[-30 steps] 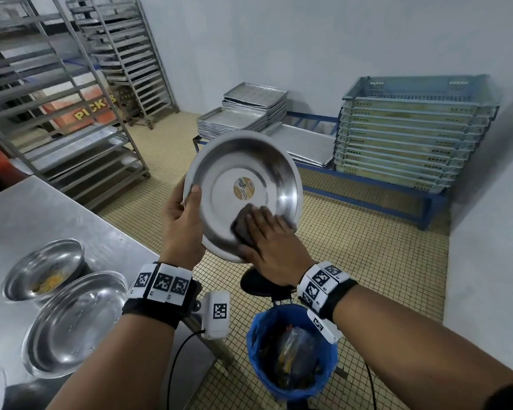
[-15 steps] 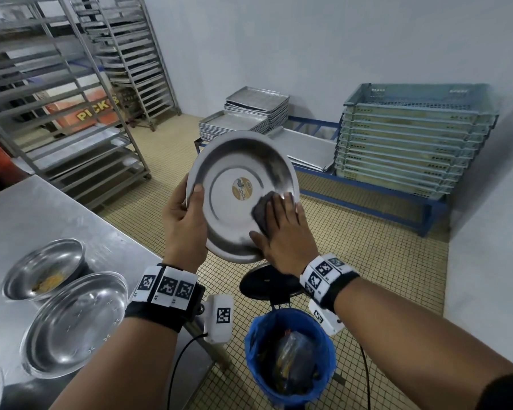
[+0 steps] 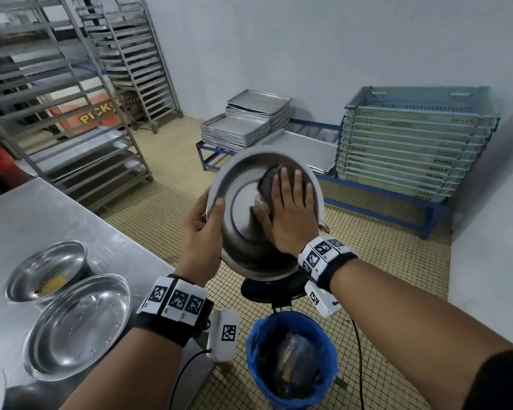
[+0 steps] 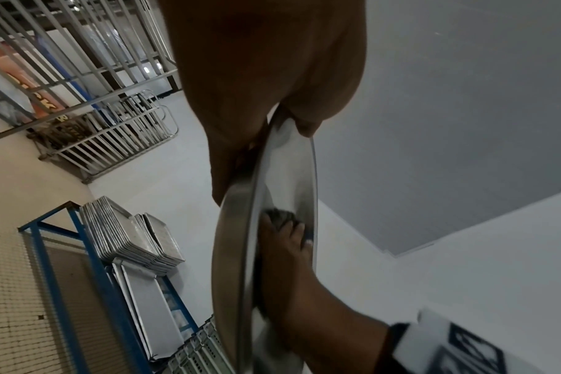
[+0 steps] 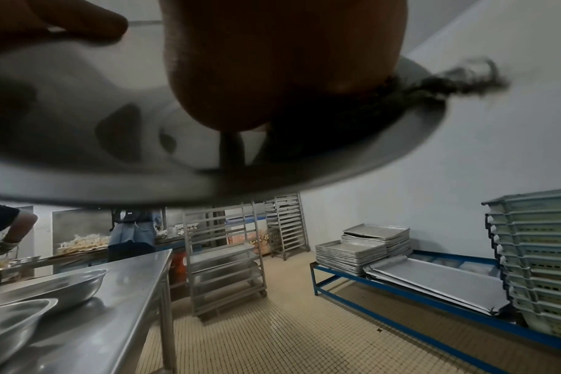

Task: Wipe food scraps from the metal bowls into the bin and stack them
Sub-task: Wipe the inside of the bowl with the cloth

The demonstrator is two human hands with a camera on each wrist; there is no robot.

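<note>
A round metal bowl [image 3: 243, 232] is held tilted above the blue-lined bin [image 3: 290, 359]. My left hand [image 3: 203, 232] grips its left rim, thumb on the inside. My right hand [image 3: 288, 208] lies flat inside the bowl, its straight fingers pressing a dark cloth [image 3: 268, 182] against the upper inner wall. The left wrist view shows the bowl [image 4: 282, 192] edge-on with the cloth [image 4: 280, 215] under the right fingertips. On the steel table [image 3: 80, 220] stand a bowl with yellow scraps [image 3: 46, 273] and a shallow bowl [image 3: 79, 327].
A black bin lid [image 3: 271, 287] stands open behind the bin. Stacked baking trays [image 3: 246, 122] and stacked crates [image 3: 415, 143] rest on a blue frame at the back. Tall tray racks [image 3: 71, 113] stand to the left. Other people [image 5: 132, 232] work in the distance.
My right hand slid the cloth from the bowl's lower middle up along the right side to the upper wall. The bowl tipped its open face further downward.
</note>
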